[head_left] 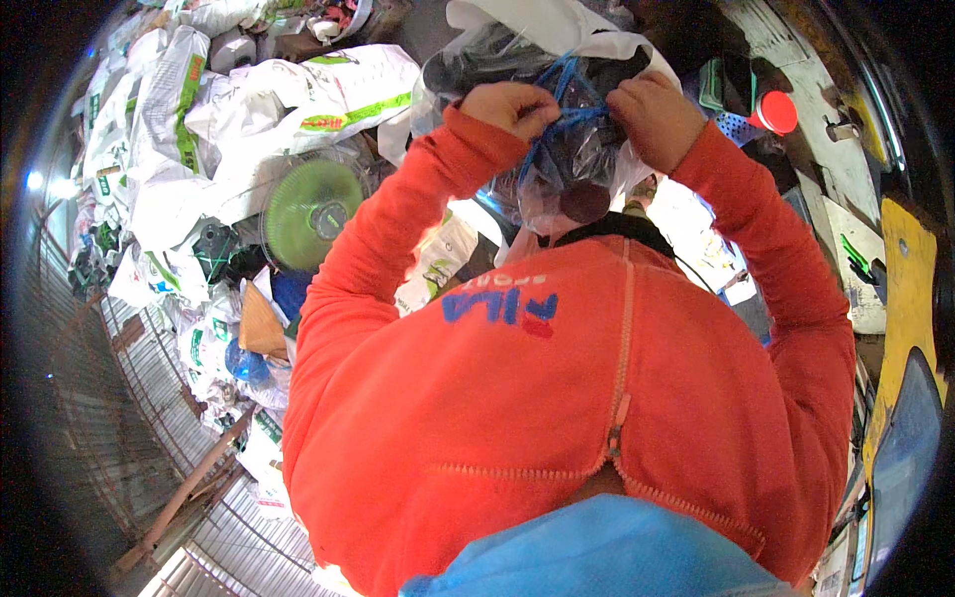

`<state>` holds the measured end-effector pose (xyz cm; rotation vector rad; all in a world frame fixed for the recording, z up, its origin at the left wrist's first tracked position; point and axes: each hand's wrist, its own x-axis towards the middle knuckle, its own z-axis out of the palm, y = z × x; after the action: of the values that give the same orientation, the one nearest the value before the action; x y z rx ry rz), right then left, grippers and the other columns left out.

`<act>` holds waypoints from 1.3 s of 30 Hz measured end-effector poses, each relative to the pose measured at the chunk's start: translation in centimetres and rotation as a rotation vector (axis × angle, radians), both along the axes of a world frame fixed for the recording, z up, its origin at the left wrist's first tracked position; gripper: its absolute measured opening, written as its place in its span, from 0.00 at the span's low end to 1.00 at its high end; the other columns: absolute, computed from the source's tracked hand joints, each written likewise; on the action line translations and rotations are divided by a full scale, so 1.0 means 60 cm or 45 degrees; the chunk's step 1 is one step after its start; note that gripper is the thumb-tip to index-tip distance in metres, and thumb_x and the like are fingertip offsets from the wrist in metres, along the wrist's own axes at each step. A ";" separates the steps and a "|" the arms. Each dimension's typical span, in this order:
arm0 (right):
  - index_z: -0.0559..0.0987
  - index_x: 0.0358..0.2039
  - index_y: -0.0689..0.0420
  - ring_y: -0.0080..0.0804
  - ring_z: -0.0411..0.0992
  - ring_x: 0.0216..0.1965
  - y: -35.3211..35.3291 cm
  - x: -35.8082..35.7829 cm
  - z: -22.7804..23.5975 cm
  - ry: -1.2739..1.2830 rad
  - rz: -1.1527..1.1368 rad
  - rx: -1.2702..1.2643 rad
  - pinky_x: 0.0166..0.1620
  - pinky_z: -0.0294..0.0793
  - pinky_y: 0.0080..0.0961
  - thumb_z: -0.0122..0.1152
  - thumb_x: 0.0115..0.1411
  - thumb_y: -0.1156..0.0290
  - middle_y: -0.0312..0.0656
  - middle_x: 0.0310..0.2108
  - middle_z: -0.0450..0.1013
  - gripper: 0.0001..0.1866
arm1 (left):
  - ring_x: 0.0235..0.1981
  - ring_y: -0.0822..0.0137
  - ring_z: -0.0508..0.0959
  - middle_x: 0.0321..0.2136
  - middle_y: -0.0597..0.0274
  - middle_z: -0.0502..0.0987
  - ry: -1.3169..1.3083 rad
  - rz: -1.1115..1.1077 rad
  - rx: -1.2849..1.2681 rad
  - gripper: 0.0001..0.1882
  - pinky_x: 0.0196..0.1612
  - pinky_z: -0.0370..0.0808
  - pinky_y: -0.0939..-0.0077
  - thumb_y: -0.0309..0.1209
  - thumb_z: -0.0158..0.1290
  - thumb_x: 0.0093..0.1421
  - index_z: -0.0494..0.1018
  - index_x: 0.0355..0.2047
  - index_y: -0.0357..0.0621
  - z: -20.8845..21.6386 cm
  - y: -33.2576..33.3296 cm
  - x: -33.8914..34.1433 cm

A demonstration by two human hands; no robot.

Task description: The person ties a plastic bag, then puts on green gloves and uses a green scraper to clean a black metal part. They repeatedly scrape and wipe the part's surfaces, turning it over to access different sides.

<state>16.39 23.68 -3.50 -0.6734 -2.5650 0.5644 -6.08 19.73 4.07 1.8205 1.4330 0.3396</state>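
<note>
In front of my chest, at the top of the view, is a clear plastic bag (585, 164) with dark round things inside it. A blue string (563, 78) runs across and around its upper part. My left hand (511, 106) pinches the string from the left side, its fingertips pressed together. On the other side my right hand (657, 119) has its fingers curled in against the string, close to the bag. The bag's white edge (627, 45) spreads out behind both hands. The exact crossing of the string is partly hidden by the fingers and the plastic folds.
White sacks with green stripes (318, 90) are piled at the left. A green round fan (312, 215) stands below them, beside my left sleeve. To the right are a container with a red lid (776, 112) and a yellow board (903, 261).
</note>
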 end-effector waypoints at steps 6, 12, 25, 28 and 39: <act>0.69 0.33 0.59 0.45 0.67 0.35 0.005 -0.001 0.007 0.059 -0.010 -0.047 0.42 0.65 0.36 0.56 0.46 0.74 0.46 0.32 0.67 0.12 | 0.18 0.83 0.59 0.18 0.72 0.64 -0.824 0.241 -0.830 0.12 0.20 0.54 0.88 0.38 0.44 0.63 0.69 0.41 0.46 0.017 -0.009 0.019; 0.69 0.33 0.58 0.43 0.68 0.35 0.024 -0.009 0.018 -0.315 0.220 -0.007 0.42 0.65 0.34 0.58 0.43 0.70 0.44 0.31 0.67 0.15 | 0.24 0.78 0.69 0.24 0.68 0.71 -0.691 0.205 -0.465 0.11 0.29 0.68 0.84 0.36 0.45 0.63 0.69 0.36 0.40 -0.017 0.012 0.044; 0.69 0.33 0.58 0.44 0.66 0.31 0.032 -0.008 0.010 -0.047 0.372 -0.180 0.37 0.65 0.36 0.59 0.39 0.70 0.44 0.28 0.65 0.18 | 0.28 0.78 0.65 0.24 0.70 0.67 -0.559 0.328 -0.575 0.12 0.34 0.63 0.85 0.36 0.42 0.64 0.69 0.31 0.42 0.002 -0.005 0.019; 0.69 0.32 0.58 0.45 0.66 0.30 0.030 -0.008 0.006 0.003 0.372 -0.182 0.37 0.65 0.36 0.59 0.38 0.71 0.43 0.27 0.65 0.17 | 0.28 0.78 0.65 0.24 0.71 0.66 -0.594 0.370 -0.554 0.12 0.34 0.64 0.84 0.36 0.41 0.64 0.69 0.31 0.42 -0.007 -0.017 0.010; 0.70 0.29 0.57 0.49 0.68 0.34 0.026 0.004 0.001 -0.095 0.243 -0.303 0.37 0.67 0.40 0.58 0.48 0.68 0.45 0.28 0.68 0.10 | 0.30 0.76 0.70 0.27 0.67 0.73 -0.738 0.495 -0.132 0.12 0.37 0.67 0.82 0.29 0.45 0.61 0.69 0.45 0.44 -0.005 -0.106 -0.027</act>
<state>16.60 25.26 -3.44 -0.5364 -2.6747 0.9350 -7.70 13.35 3.77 1.2071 1.3369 0.8901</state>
